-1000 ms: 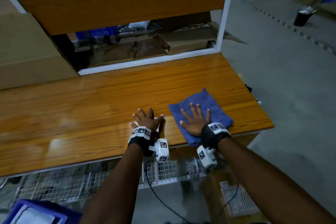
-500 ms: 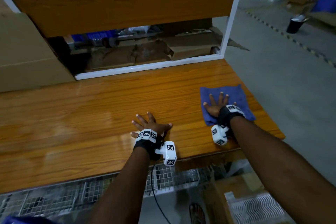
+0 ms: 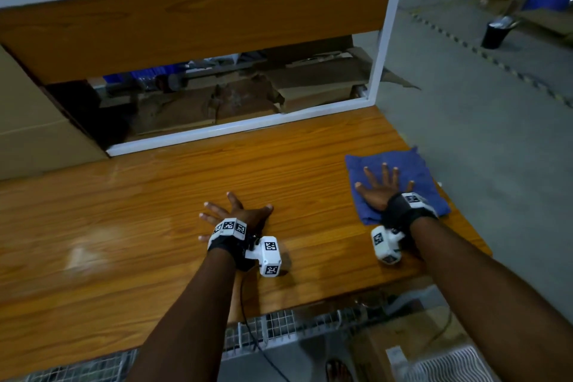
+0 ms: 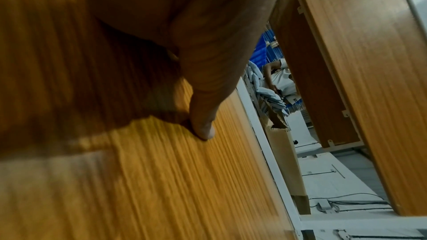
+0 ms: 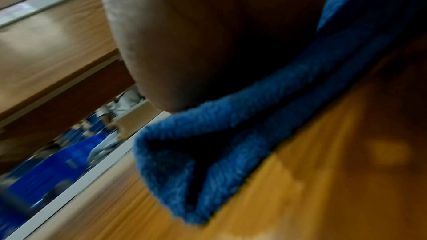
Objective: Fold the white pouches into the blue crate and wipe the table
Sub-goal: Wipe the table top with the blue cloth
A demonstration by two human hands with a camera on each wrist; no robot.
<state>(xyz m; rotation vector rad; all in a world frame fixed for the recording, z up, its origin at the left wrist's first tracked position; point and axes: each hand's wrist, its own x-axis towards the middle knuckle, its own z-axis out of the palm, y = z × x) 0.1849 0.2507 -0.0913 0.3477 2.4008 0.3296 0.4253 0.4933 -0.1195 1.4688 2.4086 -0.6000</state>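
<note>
Two hands flat, fingers spread: right hand (image 3: 379, 192) on blue cloth (image 3: 412, 164) near table (image 3: 124, 211) right edge; left hand (image 3: 240, 215) mid-table.

Glossy orange wood-grain desk (image 3: 130, 226), white frame (image 3: 235, 125) along its far edge. Wood panel (image 3: 192, 18) above; flattened cardboard (image 3: 248, 96) in the gap below it. Grey concrete floor (image 3: 483, 133) to the right, a striped line (image 3: 496, 62) across it. Black bin (image 3: 495, 35) beyond. Wire mesh (image 3: 273, 332) under the desk front. Light dim.
</note>
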